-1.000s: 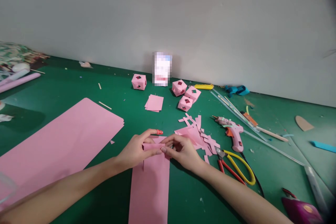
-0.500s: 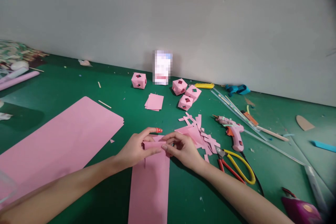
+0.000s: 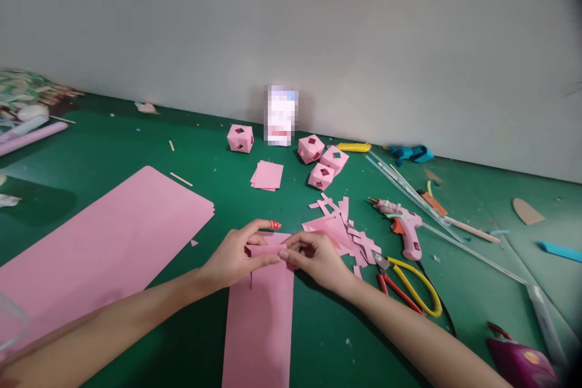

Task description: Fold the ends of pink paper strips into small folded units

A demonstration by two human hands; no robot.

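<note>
Between my two hands is a small piece of pink paper (image 3: 262, 250), its edge folded over. My left hand (image 3: 236, 254) grips its left side, with the thumb in front and a bandaged or wrapped index fingertip raised above. At the right end, my right hand (image 3: 313, 256) pinches the paper between thumb and fingers. Beneath both hands a long pink paper strip (image 3: 259, 327) lies on the green table, running toward me. Just right of my right hand are a pink sheet (image 3: 328, 229) and several narrow pink offcuts (image 3: 361, 247).
Several pink folded paper cubes (image 3: 240, 139) and stacked pink squares (image 3: 268, 176) lie ahead. Large pink sheets (image 3: 118, 230) cover the left. To the right are yellow-and-red-handled cutters (image 3: 418, 285), a pink glue gun (image 3: 409, 230), glue sticks and a yellow cutter (image 3: 354, 148). A blurred upright screen (image 3: 280, 115) leans on the wall.
My right fingers have curled slightly closer around the paper's right end. Both hands otherwise stay in nearly the same place, and the view has shifted very slightly.
</note>
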